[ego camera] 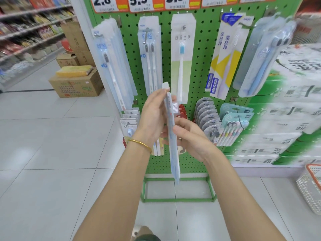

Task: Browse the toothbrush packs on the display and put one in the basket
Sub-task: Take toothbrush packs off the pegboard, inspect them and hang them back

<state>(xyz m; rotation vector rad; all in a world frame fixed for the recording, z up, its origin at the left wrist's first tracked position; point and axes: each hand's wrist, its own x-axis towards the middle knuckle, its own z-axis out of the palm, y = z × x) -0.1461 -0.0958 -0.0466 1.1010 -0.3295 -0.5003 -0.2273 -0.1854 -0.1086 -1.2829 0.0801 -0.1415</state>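
Fingers [155,100] of my left hand [152,119] lie long against the upper part of the toothbrush pack [174,160] and seem to pinch it there. The right hand [189,136] curls round its middle from the other side. The pack stands nearly upright between them, edge-on to me, held in the air just in front of the green display [133,49].

I judge the browsing well along: one pack is off the hooks and under inspection, and none is in the basket [307,190] yet. The basket sits on the floor low at my right, well apart from the hands and partly cut off by the edge of the view. What remains is to settle on this pack and carry it down and right.

That path looks open over bare floor tiles [243,197]. The stand's base frame [178,200] lies below the pack's lower end, and the hanging packs [210,119] are close behind my right knuckles, so I would draw back before swinging. The stacked goods [286,119] crowd the right side, and the cardboard boxes [76,86] stand far off on the left.
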